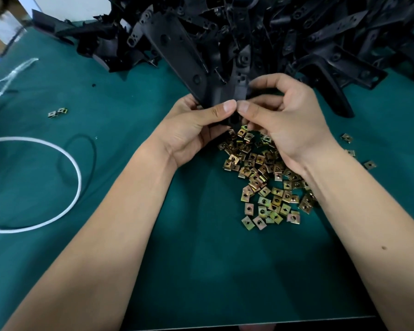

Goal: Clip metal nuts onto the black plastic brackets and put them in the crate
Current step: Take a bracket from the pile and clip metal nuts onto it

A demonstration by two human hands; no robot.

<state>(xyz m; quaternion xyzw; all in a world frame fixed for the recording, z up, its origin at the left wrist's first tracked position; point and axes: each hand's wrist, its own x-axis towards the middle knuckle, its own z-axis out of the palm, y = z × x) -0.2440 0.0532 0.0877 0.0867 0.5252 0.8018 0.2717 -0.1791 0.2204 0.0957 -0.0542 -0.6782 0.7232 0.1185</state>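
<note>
Both hands hold one black plastic bracket (182,56) upright over the green table (213,271). My left hand (196,130) grips its lower end from the left, thumb across the front. My right hand (285,115) pinches the same end from the right, and the two thumbs nearly touch. Whether a nut sits under the thumbs is hidden. A heap of brass-coloured metal nuts (265,180) lies just below the hands, partly covered by my right wrist. A big pile of black brackets (285,27) fills the back of the table. No crate is in view.
Two loose nuts (58,112) lie at the left, a few strays (347,137) at the right. A white cord loop (77,177) and a thin black cable (91,149) curl on the left. Clear plastic strips (12,75) and a cardboard box (0,27) sit at the far left.
</note>
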